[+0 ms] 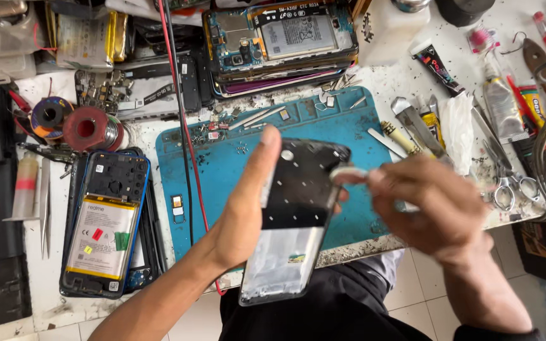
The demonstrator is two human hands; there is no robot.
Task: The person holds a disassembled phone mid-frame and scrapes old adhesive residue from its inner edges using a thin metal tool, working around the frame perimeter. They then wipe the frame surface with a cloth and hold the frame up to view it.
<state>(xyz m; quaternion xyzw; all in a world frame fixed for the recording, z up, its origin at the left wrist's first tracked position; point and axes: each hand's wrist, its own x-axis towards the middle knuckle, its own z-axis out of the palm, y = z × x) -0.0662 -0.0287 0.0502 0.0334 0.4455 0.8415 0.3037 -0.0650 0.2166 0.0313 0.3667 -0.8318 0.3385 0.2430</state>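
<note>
A: Black-and-silver phone frame [293,221], held tilted over the front edge of the blue repair mat [235,164]. Looks thin, light, stiff but bendable, probably fragile at the glass side.

B: Grip?

A: Left hand [244,208] clamps its long edge, thumb up along the side. Right hand [434,202] pinches a small pale strip [347,172] at the top corner. I'd keep to the edges, not the flat face.

B: Surroundings?

A: Opened blue phone [105,221] on the desk [52,284] left, scissors [507,180] right.
</note>
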